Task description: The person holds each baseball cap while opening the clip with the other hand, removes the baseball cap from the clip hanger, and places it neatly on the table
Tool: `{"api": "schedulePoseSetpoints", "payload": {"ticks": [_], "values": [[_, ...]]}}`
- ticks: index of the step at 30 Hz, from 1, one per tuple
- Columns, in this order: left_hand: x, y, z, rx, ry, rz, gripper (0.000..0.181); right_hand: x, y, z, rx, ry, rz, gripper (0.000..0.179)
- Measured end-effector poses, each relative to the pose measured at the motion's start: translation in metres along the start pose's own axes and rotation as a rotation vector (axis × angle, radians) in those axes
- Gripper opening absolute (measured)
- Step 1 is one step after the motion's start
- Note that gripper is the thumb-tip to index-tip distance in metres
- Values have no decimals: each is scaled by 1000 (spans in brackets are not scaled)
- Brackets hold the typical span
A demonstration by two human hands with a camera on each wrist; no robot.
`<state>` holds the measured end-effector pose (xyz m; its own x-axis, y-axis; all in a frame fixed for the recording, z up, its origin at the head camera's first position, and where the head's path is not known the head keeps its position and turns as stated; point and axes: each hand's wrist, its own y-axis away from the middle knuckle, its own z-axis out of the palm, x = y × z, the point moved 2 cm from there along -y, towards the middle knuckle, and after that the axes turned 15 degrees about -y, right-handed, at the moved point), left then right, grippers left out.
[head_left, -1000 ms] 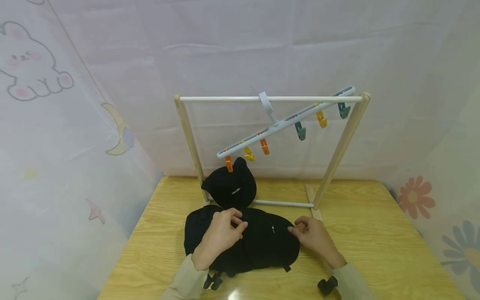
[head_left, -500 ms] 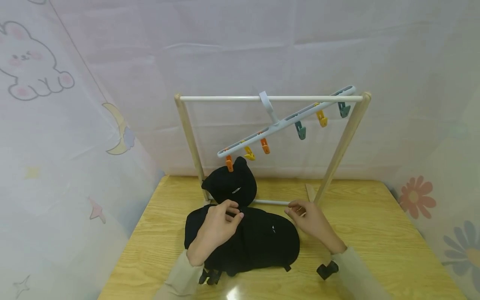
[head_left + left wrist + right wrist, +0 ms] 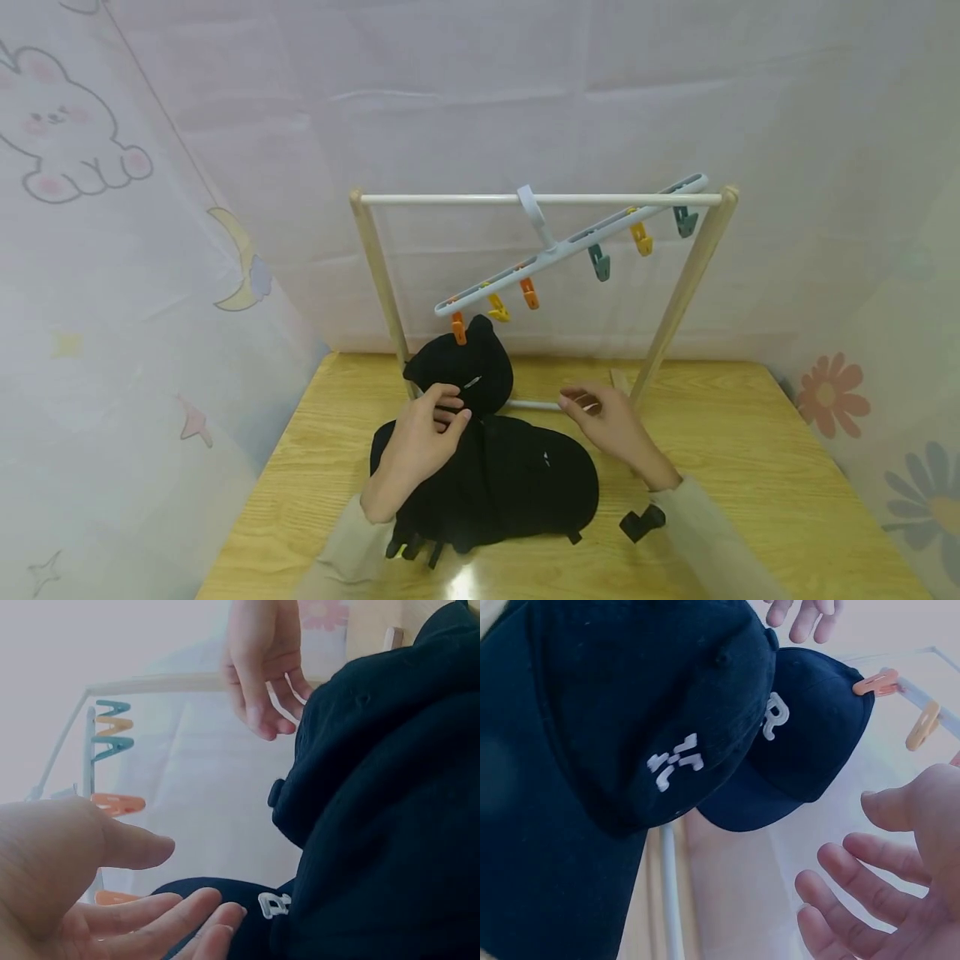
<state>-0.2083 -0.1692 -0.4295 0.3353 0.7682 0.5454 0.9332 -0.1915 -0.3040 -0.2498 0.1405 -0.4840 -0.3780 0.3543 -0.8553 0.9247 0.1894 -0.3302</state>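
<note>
A black cap (image 3: 480, 367) with a white R (image 3: 776, 716) hangs under the left end of the white clip hanger (image 3: 551, 250); an orange clip (image 3: 459, 329) appears to pinch its edge. In front lies a larger black fabric piece (image 3: 517, 483), cap-like in the right wrist view, with a small white logo (image 3: 676, 761). My left hand (image 3: 412, 446) hovers over its left part, fingers loosely bent and holding nothing. My right hand (image 3: 607, 421) is held above its right side, fingers and thumb apart with nothing between them.
A wooden-sided rack (image 3: 678, 296) with a white top rod (image 3: 442, 199) stands at the back of the wood-grain table (image 3: 735, 467). More clips, yellow (image 3: 641, 239), orange and green (image 3: 600, 262), dangle from the tilted hanger. A printed cloth (image 3: 225, 125) backs the table.
Both hands have risen from the black fabric piece and moved away toward the rack, drifting slightly left. The fabric piece and the hanging cap have stayed about where they were.
</note>
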Motion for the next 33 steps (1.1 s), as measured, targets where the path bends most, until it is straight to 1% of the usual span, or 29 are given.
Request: {"api": "schedulePoseSetpoints", "payload": {"ticks": [4,9,13,17,19,23,25,30,33], "values": [[-5,-3,-4,41,9,-4,32,-5,-4,3,0,-40,-17,31],[-17,-9,-4,92,29,-30,31,-12,-8,6,8,-53,-70,27],[-25,-13,-4,171,50,-16,27,-18,-12,10,25,-60,-97,26],[-29,-18,-7,264,84,-3,23,-25,-18,13,33,-83,-122,24],[-31,-19,-8,298,93,1,23,-30,-21,15,31,-89,-142,23],[-35,-23,-11,348,102,29,26,-41,-28,20,21,-92,-170,22],[-36,-25,-12,366,94,54,27,-47,-32,24,7,-101,-183,23],[-38,-30,-14,396,37,113,33,-59,-40,32,-15,-133,-225,26],[-40,-33,-13,414,5,136,38,-65,-46,38,-16,-145,-249,29]]}}
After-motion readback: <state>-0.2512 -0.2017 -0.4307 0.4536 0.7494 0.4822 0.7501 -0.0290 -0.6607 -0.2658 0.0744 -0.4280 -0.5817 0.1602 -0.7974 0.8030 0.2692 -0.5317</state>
